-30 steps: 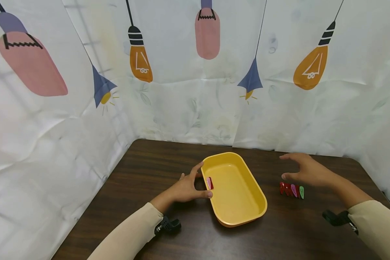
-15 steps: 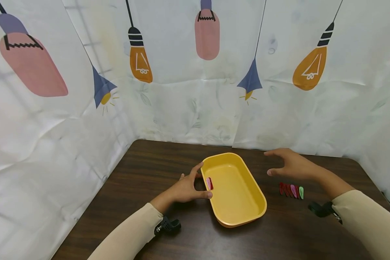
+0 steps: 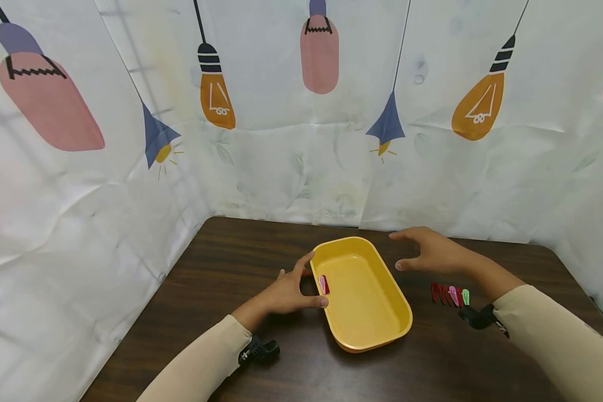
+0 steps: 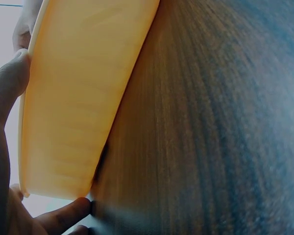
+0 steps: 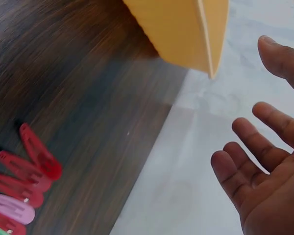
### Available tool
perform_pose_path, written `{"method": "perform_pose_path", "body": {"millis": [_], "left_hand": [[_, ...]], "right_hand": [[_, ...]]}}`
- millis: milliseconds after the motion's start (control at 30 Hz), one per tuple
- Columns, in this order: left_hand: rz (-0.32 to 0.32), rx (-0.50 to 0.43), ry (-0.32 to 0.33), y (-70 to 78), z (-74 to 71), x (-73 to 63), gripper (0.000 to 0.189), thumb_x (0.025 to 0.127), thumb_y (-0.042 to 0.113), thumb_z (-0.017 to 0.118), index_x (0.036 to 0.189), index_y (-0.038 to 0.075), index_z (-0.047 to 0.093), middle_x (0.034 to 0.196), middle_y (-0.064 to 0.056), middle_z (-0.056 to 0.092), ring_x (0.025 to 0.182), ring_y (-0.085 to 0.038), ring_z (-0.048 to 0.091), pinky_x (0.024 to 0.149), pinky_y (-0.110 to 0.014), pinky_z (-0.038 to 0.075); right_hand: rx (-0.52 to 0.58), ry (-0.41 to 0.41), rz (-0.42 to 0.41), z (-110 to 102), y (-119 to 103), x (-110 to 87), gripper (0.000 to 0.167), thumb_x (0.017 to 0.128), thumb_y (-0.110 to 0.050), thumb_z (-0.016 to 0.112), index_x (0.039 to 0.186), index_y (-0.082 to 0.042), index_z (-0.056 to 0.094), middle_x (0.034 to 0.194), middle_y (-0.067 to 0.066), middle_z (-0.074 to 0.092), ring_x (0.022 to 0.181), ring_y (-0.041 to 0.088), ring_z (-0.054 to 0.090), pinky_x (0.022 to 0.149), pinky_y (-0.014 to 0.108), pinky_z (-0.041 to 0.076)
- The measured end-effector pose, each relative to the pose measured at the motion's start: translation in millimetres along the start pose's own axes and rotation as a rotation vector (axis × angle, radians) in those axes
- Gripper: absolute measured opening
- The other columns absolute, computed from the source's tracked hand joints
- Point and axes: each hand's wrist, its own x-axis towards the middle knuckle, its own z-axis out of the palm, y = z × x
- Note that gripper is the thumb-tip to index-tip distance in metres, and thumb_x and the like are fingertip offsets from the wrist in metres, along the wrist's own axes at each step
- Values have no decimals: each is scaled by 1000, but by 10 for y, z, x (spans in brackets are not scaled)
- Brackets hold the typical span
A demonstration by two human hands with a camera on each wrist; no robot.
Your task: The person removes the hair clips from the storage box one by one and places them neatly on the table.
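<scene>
A yellow plastic tray (image 3: 364, 296) stands on the table. At its left side my left hand (image 3: 283, 291) holds it, thumb at the rim and fingers around the far left corner. Inside, against the left wall, lie a pink snap hair clip (image 3: 322, 284) and a red one beside it. My right hand (image 3: 434, 252) hovers beyond the tray's right side, fingers spread and nothing in them. In the right wrist view its palm and fingertips show bare. Below that hand, several red, pink and green snap hair clips (image 5: 25, 171) lie in a row on the table.
The dark wood-grain table (image 3: 221, 251) carries all of this. A white sheet printed with lamps (image 3: 281, 167) hangs behind it and along the left. Black bands with small devices (image 3: 258, 349) sit at both wrists, over beige sleeves (image 3: 201, 357).
My right hand has moved left, away from above the row of hair clips and closer to the tray. The left hand, the tray and the clips have stayed in place.
</scene>
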Motion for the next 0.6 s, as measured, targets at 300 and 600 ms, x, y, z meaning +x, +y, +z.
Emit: {"method": "perform_pose_path", "body": {"millis": [300, 600], "left_hand": [[-3, -5, -4, 5, -5, -7, 119, 79, 69, 77, 165, 30, 4, 143, -8, 58, 134, -30, 53, 118, -67, 2], [-3, -6, -4, -5, -8, -5, 119, 79, 70, 76, 165, 29, 4, 144, -8, 57, 134, -29, 53, 118, -67, 1]], "right_hand": [[-9, -32, -4, 78, -145, 196, 71, 89, -34, 83, 147, -6, 54, 148, 12, 53, 137, 38, 46, 105, 60, 43], [-2, -47, -25, 138, -289, 349, 75, 88, -43, 83, 147, -5, 55, 146, 11, 55, 136, 36, 49, 105, 57, 44]]}}
